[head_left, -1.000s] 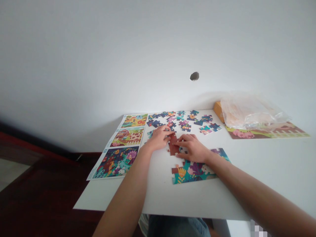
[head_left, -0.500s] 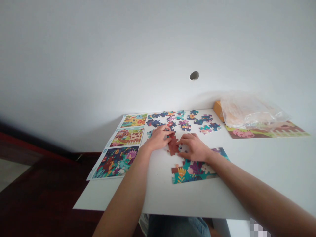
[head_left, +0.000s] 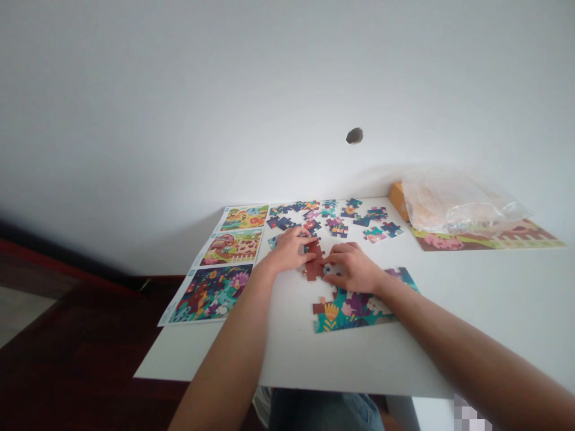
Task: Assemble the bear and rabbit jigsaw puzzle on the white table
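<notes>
Brown puzzle pieces point(head_left: 315, 267) lie joined in a small upright strip on the white table. My left hand point(head_left: 290, 248) grips this strip from its left, fingers over the top end and thumb at its side. From the right, my right hand point(head_left: 353, 267) has its fingertips closed at the strip's right edge, where a piece with some white and dark print is partly hidden under the hand. Below my right hand lies a joined puzzle section point(head_left: 354, 311) with a yellow flower and purple leaves, partly covered by my right forearm.
Several loose puzzle pieces point(head_left: 336, 226) are scattered toward the wall. A picture sheet point(head_left: 211, 293) with 3 printed scenes lies at the left. At the back right, a clear plastic bag point(head_left: 462, 200) rests by an orange box point(head_left: 398, 200) and a farm-scene puzzle point(head_left: 489, 238).
Both hands stay almost in place on the brown pieces. The left thumb and the strip's lower end have shifted very slightly; the view has moved a little.
</notes>
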Tool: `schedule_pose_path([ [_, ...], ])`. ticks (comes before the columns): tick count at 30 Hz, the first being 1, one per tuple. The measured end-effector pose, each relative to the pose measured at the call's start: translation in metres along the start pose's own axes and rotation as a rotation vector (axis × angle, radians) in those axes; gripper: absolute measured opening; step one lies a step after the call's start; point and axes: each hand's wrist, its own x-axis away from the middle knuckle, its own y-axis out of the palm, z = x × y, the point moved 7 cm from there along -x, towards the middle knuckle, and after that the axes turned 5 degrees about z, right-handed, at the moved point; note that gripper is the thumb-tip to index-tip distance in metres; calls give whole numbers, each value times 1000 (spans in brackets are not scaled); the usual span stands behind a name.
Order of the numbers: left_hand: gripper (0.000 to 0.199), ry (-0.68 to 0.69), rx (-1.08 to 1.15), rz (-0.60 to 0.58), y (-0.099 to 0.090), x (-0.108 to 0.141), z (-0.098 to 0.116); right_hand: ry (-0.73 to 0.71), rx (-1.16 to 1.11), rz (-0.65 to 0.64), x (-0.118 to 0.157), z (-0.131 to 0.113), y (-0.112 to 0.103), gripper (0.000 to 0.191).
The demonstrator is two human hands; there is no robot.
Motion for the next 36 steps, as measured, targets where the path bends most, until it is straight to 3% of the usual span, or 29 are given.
schedule_pose_path([
  [26,40,-26,40,-16,0,-2,0,16,20,-2,1,1,0,29],
  [36,35,61,45,10,1,-4,4,-45,-13,9,1,-5,2,33],
])
